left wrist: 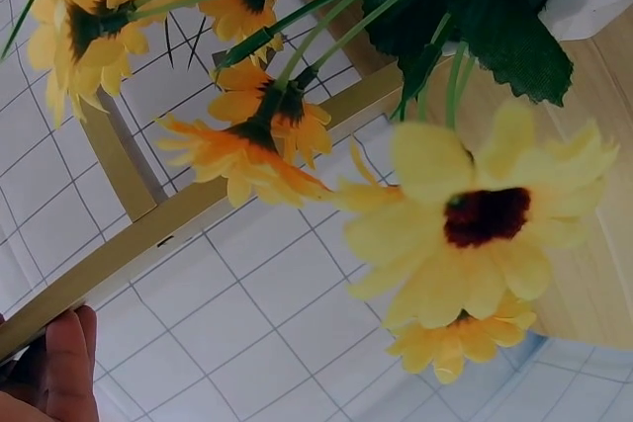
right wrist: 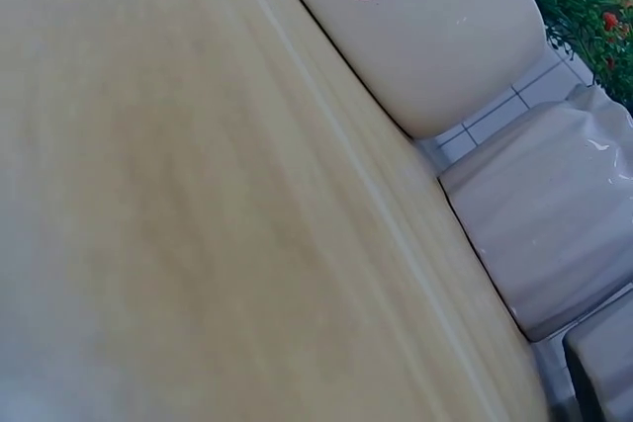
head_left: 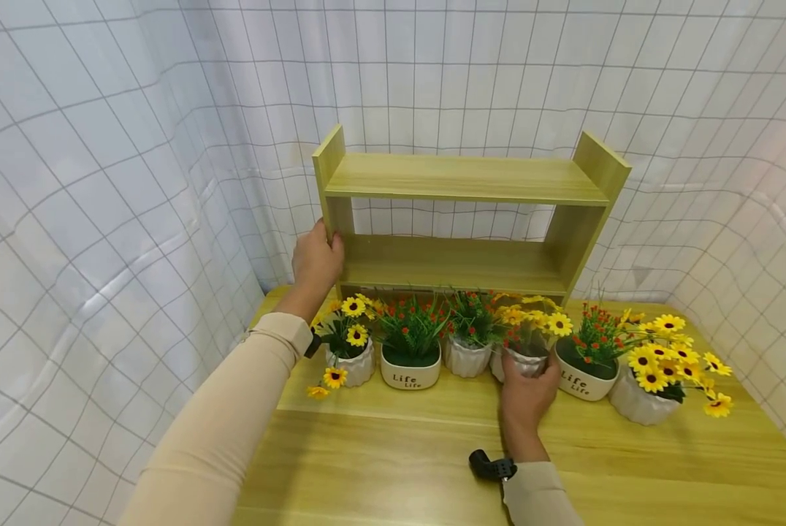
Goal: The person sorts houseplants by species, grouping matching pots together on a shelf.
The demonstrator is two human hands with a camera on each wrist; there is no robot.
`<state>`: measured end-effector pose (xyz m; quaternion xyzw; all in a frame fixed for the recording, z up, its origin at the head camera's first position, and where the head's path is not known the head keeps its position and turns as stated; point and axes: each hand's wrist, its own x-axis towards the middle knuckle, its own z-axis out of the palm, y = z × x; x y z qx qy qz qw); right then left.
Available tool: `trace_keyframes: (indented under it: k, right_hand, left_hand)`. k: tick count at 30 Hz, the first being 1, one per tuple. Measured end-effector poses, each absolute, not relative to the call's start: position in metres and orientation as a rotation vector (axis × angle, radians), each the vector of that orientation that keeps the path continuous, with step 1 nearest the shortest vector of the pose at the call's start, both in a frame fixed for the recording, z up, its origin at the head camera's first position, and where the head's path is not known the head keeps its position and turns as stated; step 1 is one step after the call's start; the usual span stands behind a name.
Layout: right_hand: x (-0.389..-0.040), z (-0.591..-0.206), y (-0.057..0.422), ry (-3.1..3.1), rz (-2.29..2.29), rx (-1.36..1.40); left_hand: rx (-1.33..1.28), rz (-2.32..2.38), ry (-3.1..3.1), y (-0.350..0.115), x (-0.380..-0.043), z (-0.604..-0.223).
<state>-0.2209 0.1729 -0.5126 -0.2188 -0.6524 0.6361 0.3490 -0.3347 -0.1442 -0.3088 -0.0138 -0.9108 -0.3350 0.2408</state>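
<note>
My left hand (head_left: 318, 254) grips the left side panel of a two-tier wooden shelf (head_left: 465, 179). In the left wrist view, its fingers (left wrist: 71, 363) lie against the panel's edge, and yellow artificial flowers (left wrist: 485, 219) fill the foreground. My right hand (head_left: 527, 394) holds a white ribbed flowerpot (head_left: 527, 362) of yellow flowers by its front, thumb and fingers on either side. Left of that pot stands a white pot with red-flowered greenery (head_left: 467, 356); close on its right is an oval "Life" planter (head_left: 584, 378). The right wrist view does not show the right hand.
Another "Life" planter (head_left: 410, 374) and a white pot of sunflowers (head_left: 353, 364) stand in the row's left part. A sunflower pot (head_left: 643, 398) ends the row at the right. All are on a wooden table (head_left: 380, 453) before a white grid-patterned curtain (head_left: 459, 80).
</note>
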Motion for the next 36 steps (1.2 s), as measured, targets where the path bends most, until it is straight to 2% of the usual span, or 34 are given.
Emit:
trace_keyframes:
  k: [18, 36]
  right_hand:
    - [-0.190, -0.485, 0.179, -1.675, 1.602, -0.554]
    - [-0.172, -0.417, 0.187, -1.643, 1.391, -0.290]
  left_hand:
    - [-0.030, -0.936, -2.531, -0.138, -0.338, -0.307]
    - [-0.011, -0.928, -2.527, -0.144, -0.334, -0.308]
